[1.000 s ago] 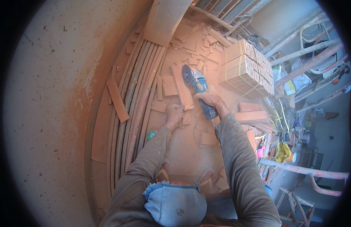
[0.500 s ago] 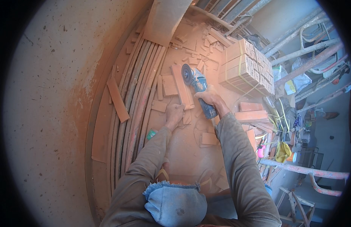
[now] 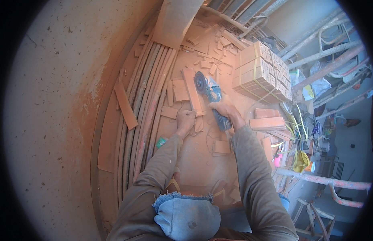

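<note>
My right hand (image 3: 224, 106) is wrapped round the body of a blue and black angle grinder (image 3: 213, 94). Its round dark disc (image 3: 200, 82) points away from me, just right of a long, narrow terracotta tile strip (image 3: 192, 89). My left hand (image 3: 186, 119) is closed on the near end of that strip, which lies on the dusty floor. Beneath the strip and beside it are other tile pieces, among them a squarish tile (image 3: 180, 90) on its left. Whether the disc touches the strip's edge I cannot tell.
Long poles (image 3: 143, 104) lie along the wall on the left. A strapped stack of tiles (image 3: 258, 72) stands at the right, with loose tiles (image 3: 267, 120) nearer me. Broken offcuts (image 3: 206, 60) litter the far floor. Metal scaffold tubes (image 3: 323, 180) edge the right side.
The grinder in my right hand has shifted slightly to the right and toward me. My left hand and the tile strip have stayed nearly in place.
</note>
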Action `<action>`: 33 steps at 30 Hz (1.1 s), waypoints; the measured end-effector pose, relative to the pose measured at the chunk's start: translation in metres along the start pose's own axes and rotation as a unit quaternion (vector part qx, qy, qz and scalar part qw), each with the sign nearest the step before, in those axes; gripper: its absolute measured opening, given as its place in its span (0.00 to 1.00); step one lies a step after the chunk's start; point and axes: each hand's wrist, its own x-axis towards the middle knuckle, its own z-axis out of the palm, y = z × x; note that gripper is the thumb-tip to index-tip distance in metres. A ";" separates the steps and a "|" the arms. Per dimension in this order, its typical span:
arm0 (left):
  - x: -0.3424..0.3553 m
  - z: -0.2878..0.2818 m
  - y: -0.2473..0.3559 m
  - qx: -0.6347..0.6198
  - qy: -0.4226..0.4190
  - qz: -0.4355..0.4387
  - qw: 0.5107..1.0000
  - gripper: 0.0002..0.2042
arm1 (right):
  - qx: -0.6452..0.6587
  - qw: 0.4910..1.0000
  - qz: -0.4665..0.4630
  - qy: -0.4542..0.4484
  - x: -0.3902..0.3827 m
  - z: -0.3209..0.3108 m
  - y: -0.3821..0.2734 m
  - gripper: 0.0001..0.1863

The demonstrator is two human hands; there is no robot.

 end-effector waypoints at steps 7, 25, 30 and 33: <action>0.003 0.000 -0.005 -0.009 -0.003 0.004 1.000 0.15 | 0.001 1.000 0.027 0.009 -0.016 0.005 0.014 0.28; 0.004 0.003 -0.001 0.009 -0.003 -0.004 1.000 0.13 | 0.006 0.998 0.050 -0.022 -0.040 -0.006 0.006 0.28; 0.001 0.005 0.004 0.014 0.000 -0.011 1.000 0.13 | 0.006 0.999 0.039 -0.012 -0.022 -0.004 0.013 0.29; -0.001 0.005 0.005 0.014 0.001 -0.010 1.000 0.14 | -0.001 0.999 0.033 -0.002 -0.014 -0.001 0.016 0.29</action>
